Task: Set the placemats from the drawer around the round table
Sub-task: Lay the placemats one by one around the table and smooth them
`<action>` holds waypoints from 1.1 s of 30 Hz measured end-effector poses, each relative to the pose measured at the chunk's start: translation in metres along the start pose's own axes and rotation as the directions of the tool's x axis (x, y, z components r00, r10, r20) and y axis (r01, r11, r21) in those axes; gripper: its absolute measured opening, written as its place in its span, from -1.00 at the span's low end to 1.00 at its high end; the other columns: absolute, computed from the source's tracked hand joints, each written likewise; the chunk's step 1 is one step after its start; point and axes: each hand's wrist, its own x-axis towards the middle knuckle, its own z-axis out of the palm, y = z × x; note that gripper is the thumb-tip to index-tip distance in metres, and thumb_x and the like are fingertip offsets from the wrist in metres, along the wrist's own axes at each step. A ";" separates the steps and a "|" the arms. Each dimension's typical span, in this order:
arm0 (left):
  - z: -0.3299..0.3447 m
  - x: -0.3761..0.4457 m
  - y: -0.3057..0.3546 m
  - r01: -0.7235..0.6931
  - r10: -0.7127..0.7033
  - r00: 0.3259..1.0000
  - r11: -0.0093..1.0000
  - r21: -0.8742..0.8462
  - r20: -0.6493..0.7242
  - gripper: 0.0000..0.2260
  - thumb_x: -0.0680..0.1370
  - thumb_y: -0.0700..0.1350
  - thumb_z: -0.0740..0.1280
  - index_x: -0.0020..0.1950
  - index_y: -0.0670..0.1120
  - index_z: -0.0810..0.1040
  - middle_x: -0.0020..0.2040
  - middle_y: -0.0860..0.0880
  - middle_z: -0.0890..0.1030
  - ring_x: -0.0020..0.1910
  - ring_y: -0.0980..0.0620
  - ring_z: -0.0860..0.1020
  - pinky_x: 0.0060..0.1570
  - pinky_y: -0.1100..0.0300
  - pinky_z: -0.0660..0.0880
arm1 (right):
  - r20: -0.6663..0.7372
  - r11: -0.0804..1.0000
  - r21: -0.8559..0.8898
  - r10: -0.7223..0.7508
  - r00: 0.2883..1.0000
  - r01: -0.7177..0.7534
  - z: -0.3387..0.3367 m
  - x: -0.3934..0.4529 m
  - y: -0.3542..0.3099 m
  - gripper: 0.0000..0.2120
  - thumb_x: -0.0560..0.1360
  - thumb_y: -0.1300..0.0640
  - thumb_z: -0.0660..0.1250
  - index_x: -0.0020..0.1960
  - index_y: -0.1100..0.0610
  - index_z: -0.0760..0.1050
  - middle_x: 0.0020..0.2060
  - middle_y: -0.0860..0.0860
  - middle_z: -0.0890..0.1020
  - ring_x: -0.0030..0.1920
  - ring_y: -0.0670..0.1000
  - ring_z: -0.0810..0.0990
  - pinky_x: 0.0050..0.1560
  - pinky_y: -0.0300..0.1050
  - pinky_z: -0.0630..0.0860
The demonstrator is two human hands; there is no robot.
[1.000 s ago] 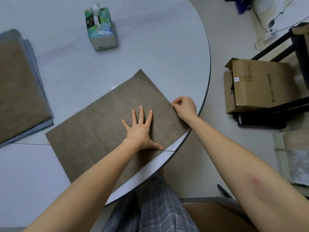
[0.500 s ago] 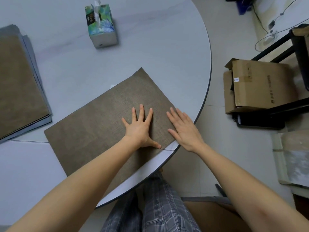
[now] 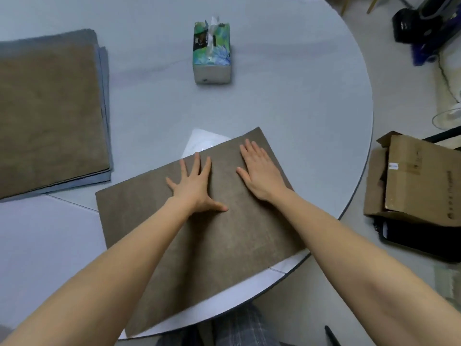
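A brown placemat (image 3: pixel 154 221) lies flat at the near edge of the round grey table (image 3: pixel 287 83), turned at a slant. My left hand (image 3: pixel 197 188) presses flat on the mat's middle with fingers spread. My right hand (image 3: pixel 262 171) lies flat on the mat's far right part, fingers straight and together. A stack of further placemats (image 3: pixel 47 108), brown on top with grey ones under it, sits on the table at the left.
A tissue box (image 3: pixel 211 53) stands near the table's middle. A cardboard box (image 3: pixel 414 181) sits on the floor to the right, with dark items behind it. My checked trousers show below the table edge.
My right hand let go of the mat's right edge and moved onto the mat, flat beside my left hand. The mat has swung round a little; the view shifted.
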 end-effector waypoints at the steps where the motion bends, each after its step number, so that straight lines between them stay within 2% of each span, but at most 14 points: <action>1: 0.001 0.002 -0.001 0.001 -0.001 1.000 1.000 -0.003 -0.005 0.24 0.21 0.34 0.51 0.56 0.11 -0.32 0.55 0.06 -0.37 0.53 -0.18 -0.34 0.34 -0.49 -0.08 | -0.007 1.000 -0.011 -0.012 1.000 0.012 0.003 0.009 0.001 -0.40 0.64 -0.10 -0.01 0.57 0.13 -0.10 0.56 0.06 -0.06 0.56 -0.01 -0.12 0.52 -0.15 -0.20; 4: 0.001 0.004 0.000 0.015 -0.015 1.000 1.000 -0.006 -0.003 0.24 0.20 0.34 0.51 0.55 0.12 -0.32 0.55 0.07 -0.37 0.53 -0.18 -0.33 0.33 -0.50 -0.07 | -0.075 0.999 -0.040 0.011 0.997 -0.014 0.010 0.021 0.006 -0.37 0.63 -0.14 -0.03 0.57 0.14 -0.11 0.56 0.04 -0.06 0.55 -0.01 -0.13 0.53 -0.12 -0.18; 10: 0.000 0.005 -0.003 0.020 -0.020 1.000 1.000 0.016 -0.017 0.25 0.18 0.38 0.49 0.56 0.12 -0.31 0.55 0.06 -0.36 0.53 -0.19 -0.32 0.32 -0.51 -0.04 | -0.131 0.955 0.041 0.297 0.946 -0.294 0.009 0.051 -0.007 -0.38 0.64 -0.09 -0.08 0.55 0.22 -0.13 0.56 0.12 -0.08 0.56 0.04 -0.13 0.54 -0.08 -0.17; 12: -0.002 0.004 -0.003 0.023 -0.023 1.000 0.999 0.029 -0.009 0.25 0.18 0.38 0.49 0.56 0.12 -0.32 0.55 0.06 -0.35 0.53 -0.20 -0.31 0.32 -0.51 -0.02 | -0.122 0.963 0.041 0.271 0.955 -0.268 0.007 0.047 -0.004 -0.40 0.64 -0.06 -0.07 0.55 0.22 -0.13 0.56 0.12 -0.08 0.56 0.03 -0.14 0.54 -0.09 -0.19; 16: -0.004 0.003 0.000 0.028 -0.028 1.000 0.999 0.035 -0.001 0.25 0.19 0.38 0.49 0.56 0.11 -0.31 0.55 0.05 -0.36 0.53 -0.20 -0.30 0.32 -0.51 -0.01 | -0.128 0.994 -0.012 0.104 0.986 -0.106 0.010 0.025 0.007 -0.39 0.63 -0.06 -0.04 0.56 0.21 -0.10 0.56 0.10 -0.05 0.56 0.01 -0.11 0.54 -0.10 -0.18; 19: -0.005 0.002 0.001 0.031 -0.031 1.000 0.999 0.042 0.000 0.25 0.19 0.38 0.48 0.56 0.11 -0.31 0.55 0.05 -0.36 0.53 -0.20 -0.30 0.32 -0.51 0.00 | -0.142 0.991 -0.011 0.133 0.981 -0.136 0.011 0.029 0.003 -0.36 0.62 -0.10 -0.01 0.56 0.21 -0.09 0.55 0.11 -0.01 0.55 0.04 -0.07 0.55 -0.07 -0.12; 24: -0.004 0.004 0.001 0.027 -0.026 1.000 0.999 0.040 -0.007 0.25 0.19 0.38 0.49 0.56 0.10 -0.32 0.55 0.05 -0.36 0.53 -0.20 -0.31 0.32 -0.52 -0.01 | -0.213 0.964 0.006 0.262 0.941 -0.267 0.014 0.043 -0.011 -0.34 0.62 -0.12 -0.02 0.54 0.27 -0.05 0.53 0.19 0.07 0.54 0.14 0.01 0.53 -0.02 -0.07; 27: -0.004 0.005 0.000 0.024 -0.024 1.000 0.999 0.035 -0.001 0.25 0.19 0.37 0.49 0.55 0.10 -0.32 0.55 0.04 -0.37 0.53 -0.21 -0.31 0.31 -0.52 -0.02 | -0.244 0.963 0.040 0.269 0.932 -0.267 0.015 0.046 -0.011 -0.36 0.62 -0.10 0.03 0.52 0.31 0.03 0.50 0.22 0.15 0.52 0.17 0.09 0.52 0.00 -0.01; 30: -0.002 0.004 -0.001 0.021 -0.021 1.000 0.999 0.030 -0.003 0.25 0.19 0.37 0.49 0.56 0.10 -0.32 0.55 0.04 -0.37 0.53 -0.22 -0.31 0.31 -0.52 -0.02 | -0.333 0.977 0.015 0.206 0.920 -0.213 0.016 0.045 -0.009 -0.46 0.60 -0.06 0.12 0.41 0.31 0.25 0.36 0.23 0.37 0.37 0.21 0.32 0.43 0.06 0.21; 33: -0.001 0.004 -0.002 0.023 -0.023 1.000 0.999 0.024 -0.001 0.25 0.19 0.37 0.49 0.55 0.11 -0.33 0.55 0.05 -0.38 0.53 -0.21 -0.32 0.31 -0.51 -0.03 | -0.430 0.988 -0.009 0.133 0.893 -0.152 0.014 0.049 -0.007 -0.61 0.57 -0.02 0.19 0.22 0.26 0.42 0.08 0.16 0.53 0.07 0.17 0.48 0.12 0.01 0.37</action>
